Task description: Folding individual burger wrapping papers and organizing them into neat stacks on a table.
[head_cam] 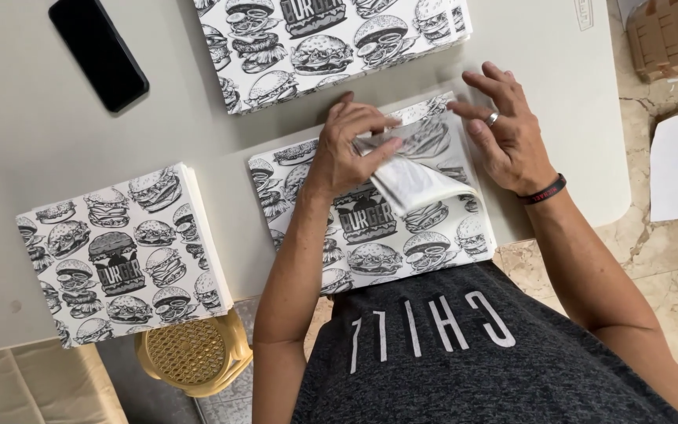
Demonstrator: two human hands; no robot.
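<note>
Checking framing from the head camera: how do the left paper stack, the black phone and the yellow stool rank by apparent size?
1. Left paper stack, burger-printed, clearly largest.
2. Black phone and yellow stool: look alike; the stool sits lower, partly hidden by the table, so unranked.

Three stacks of burger-printed paper sheets lie on the bench [9, 118]: one at the top [331, 39], one at the left [119, 251], one in the middle [370, 235]. One black phone [97, 51]. One yellow stool [194, 355]. Two hands, left [351, 145] and right [508, 129]. Sheets per stack cannot be counted.
</note>
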